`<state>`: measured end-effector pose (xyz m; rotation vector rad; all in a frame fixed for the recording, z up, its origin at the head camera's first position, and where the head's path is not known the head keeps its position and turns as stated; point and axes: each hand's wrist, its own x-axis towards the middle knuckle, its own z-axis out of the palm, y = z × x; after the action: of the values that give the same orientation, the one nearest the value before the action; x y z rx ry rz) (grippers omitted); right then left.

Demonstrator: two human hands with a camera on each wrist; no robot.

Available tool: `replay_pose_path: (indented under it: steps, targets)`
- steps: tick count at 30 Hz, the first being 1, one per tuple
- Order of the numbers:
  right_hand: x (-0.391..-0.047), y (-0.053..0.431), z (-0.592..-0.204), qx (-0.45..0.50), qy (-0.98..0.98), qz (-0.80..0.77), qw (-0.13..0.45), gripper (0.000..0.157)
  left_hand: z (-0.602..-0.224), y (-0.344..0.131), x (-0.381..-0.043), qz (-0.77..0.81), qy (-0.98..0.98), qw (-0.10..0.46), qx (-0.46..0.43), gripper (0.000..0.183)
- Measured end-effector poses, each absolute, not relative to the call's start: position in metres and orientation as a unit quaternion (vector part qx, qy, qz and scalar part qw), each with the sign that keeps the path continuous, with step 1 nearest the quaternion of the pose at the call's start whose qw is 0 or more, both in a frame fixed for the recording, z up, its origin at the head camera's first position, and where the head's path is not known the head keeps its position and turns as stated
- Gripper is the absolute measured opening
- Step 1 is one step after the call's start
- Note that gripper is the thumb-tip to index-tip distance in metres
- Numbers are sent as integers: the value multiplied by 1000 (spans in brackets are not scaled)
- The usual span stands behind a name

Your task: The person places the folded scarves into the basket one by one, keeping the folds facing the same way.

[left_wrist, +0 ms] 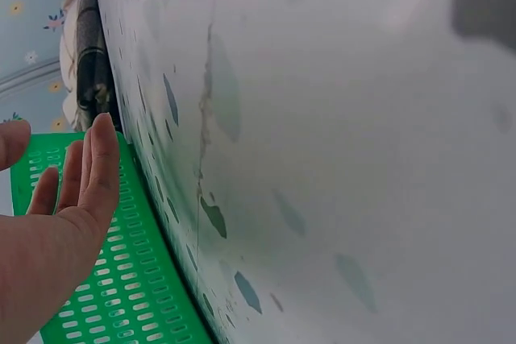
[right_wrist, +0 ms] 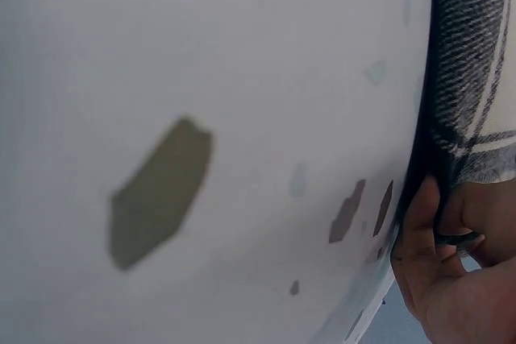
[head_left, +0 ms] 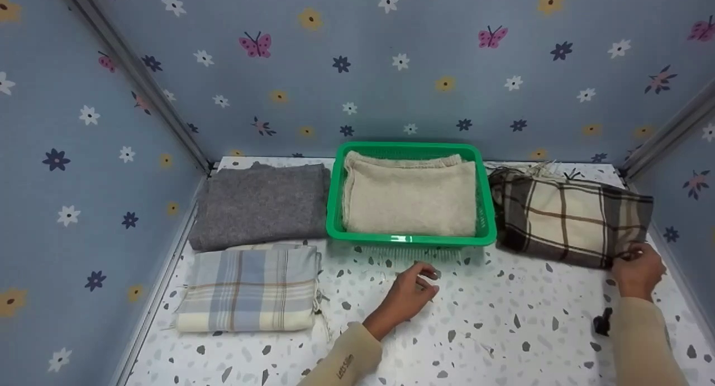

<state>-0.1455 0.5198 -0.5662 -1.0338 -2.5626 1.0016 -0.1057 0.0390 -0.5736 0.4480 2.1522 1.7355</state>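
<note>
At the far right lies a folded brown, black and cream plaid scarf (head_left: 567, 218) with fringe along its back edge. My right hand (head_left: 639, 271) pinches its near right corner between thumb and fingers; the right wrist view shows the fingers (right_wrist: 419, 239) at the scarf's dark edge. My left hand (head_left: 408, 294) is in front of the green basket (head_left: 410, 241), fingers loosely bent and holding nothing. In the left wrist view the basket's slotted wall (left_wrist: 121, 279) is just beyond that hand. A folded cream cloth (head_left: 413, 199) lies inside the basket.
Left of the basket lies a folded grey cloth (head_left: 262, 207), with a folded blue and cream plaid cloth (head_left: 251, 291) in front of it. A small black object (head_left: 602, 322) is beside the right sleeve. Flower-patterned walls (head_left: 391, 84) enclose the speckled white tabletop (head_left: 475, 330) on three sides.
</note>
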Motion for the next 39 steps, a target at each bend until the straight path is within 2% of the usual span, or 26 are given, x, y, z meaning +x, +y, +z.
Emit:
replay_pose_path:
  steps: [7, 25, 31, 39]
  targets:
    - [-136, 523, -567, -334, -879, 322, 106, 29, -575, 42, -105, 608, 759, 172, 158, 29]
    - [-103, 534, -566, -281, -901, 315, 97, 28, -576, 46, -101, 606, 757, 180, 165, 32]
    - [-96, 540, -564, -286, -903, 313, 68, 34, -574, 52, -101, 608, 754, 180, 171, 32]
    - [-88, 541, -566, -275, -909, 300, 85, 33, -573, 63, -101, 607, 755, 180, 170, 34]
